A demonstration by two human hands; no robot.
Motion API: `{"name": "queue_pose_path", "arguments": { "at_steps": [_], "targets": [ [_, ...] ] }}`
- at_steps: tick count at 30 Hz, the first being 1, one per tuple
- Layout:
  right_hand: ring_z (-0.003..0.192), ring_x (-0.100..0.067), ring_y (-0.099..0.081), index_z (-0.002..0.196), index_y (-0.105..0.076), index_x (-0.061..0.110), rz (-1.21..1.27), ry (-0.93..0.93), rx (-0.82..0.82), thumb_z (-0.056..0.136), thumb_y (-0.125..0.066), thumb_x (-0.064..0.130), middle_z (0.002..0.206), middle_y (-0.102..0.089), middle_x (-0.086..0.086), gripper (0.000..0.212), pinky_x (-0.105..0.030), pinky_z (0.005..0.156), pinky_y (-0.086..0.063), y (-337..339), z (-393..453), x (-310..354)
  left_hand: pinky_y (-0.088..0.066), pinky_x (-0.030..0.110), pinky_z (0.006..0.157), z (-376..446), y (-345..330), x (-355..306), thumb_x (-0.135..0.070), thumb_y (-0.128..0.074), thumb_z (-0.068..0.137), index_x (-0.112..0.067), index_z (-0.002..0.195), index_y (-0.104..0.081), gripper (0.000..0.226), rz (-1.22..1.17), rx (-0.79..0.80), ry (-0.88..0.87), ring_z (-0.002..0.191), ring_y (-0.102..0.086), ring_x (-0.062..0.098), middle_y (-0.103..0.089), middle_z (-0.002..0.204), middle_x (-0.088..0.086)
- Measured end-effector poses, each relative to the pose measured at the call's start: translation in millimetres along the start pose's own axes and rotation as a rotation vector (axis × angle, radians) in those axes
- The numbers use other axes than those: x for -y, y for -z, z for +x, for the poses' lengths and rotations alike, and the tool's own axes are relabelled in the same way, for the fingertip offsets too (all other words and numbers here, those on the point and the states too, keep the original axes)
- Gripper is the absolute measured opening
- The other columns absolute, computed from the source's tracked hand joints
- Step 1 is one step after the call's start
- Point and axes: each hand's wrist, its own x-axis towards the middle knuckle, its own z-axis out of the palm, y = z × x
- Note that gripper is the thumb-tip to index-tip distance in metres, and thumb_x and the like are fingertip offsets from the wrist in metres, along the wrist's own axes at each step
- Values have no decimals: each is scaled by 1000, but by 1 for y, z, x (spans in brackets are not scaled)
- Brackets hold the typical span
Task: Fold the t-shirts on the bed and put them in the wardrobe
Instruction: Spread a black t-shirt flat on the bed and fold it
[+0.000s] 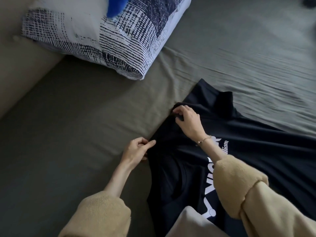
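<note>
Black t-shirt with white print lies spread on the olive bed sheet, filling the 4 to 5 o'clock area; left hand pinches its edge at about 7 o'clock of centre, right hand pinches a bunched fold of the same shirt just right of centre, fingers curled on cloth. Patterned navy-white pillow sits at 11 o'clock, well apart from the shirt, a blue item on top of it at 12. Tan sleeves cover part of the print; dark blurred object at 1 o'clock corner, cannot tell what.
</note>
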Motion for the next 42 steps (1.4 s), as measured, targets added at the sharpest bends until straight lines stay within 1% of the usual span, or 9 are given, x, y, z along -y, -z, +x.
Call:
{"name": "queue_pose_path", "arguments": {
  "at_steps": [4,10,16,21,26,31,35,38,42],
  "targets": [
    [76,-14,-52,89,-60,14,48,43,40,75,-60,7,82,-53,7,16,-36,71,-45,-3,-55,14,-42,21,49,-34,1,6,-37,-67,84,-13,74,-54,28,42,69,105,54,-63,11,-63,64,4],
    [71,-18,-59,79,-56,17,31,-56,309,79,-59,14,72,-61,4,4,-34,69,-51,-3,-125,31,-43,23,61,-93,2,33,-38,-70,82,-13,84,-60,27,198,236,191,61,-64,11,-66,75,1],
    [42,-4,-56,70,-54,15,64,-168,657,86,-63,24,58,-63,1,21,-13,49,-43,1,-191,38,-53,20,69,-137,-2,66,-25,-80,74,-13,72,-65,19,291,304,171,70,-69,13,-73,78,5],
    [53,-10,-61,72,-68,6,-95,-200,910,74,-73,46,69,-70,-6,41,-19,56,-48,1,-243,43,-41,8,59,-168,-15,77,-19,-60,91,-17,69,-59,22,291,235,112,67,-60,8,-68,81,0],
    [90,-24,-61,92,-65,13,-336,-61,627,74,-72,32,97,-63,-6,28,-26,68,-42,-3,-275,44,-42,17,59,-176,-35,82,-17,-50,96,-15,77,-51,19,113,105,162,68,-59,10,-64,97,8],
    [78,-16,-56,70,-51,23,18,-80,649,80,-69,18,93,-67,-11,21,-26,72,-45,-1,-282,40,-44,29,77,-186,-43,83,-23,-63,89,-15,85,-50,16,-79,47,248,80,-59,13,-62,94,4],
    [81,-18,-59,71,-50,23,-31,-90,582,76,-73,35,79,-57,2,27,-29,74,-46,5,-291,45,-47,25,58,-183,-31,84,-17,-59,92,-4,108,-55,20,-224,-172,277,69,-54,13,-59,109,17],
    [92,-22,-59,81,-52,21,-214,-39,593,74,-71,43,92,-60,-2,31,-28,69,-40,3,-301,52,-49,28,61,-185,-20,81,-20,-57,94,-4,111,-52,23,-343,-180,298,71,-53,15,-56,106,14],
    [102,-28,-59,103,-60,15,-290,22,525,84,-59,25,112,-61,-6,22,-29,72,-39,-6,-308,53,-45,34,86,-198,-22,85,-27,-59,92,-10,115,-54,29,-35,-43,312,88,-57,17,-56,107,2]
  ]
}}
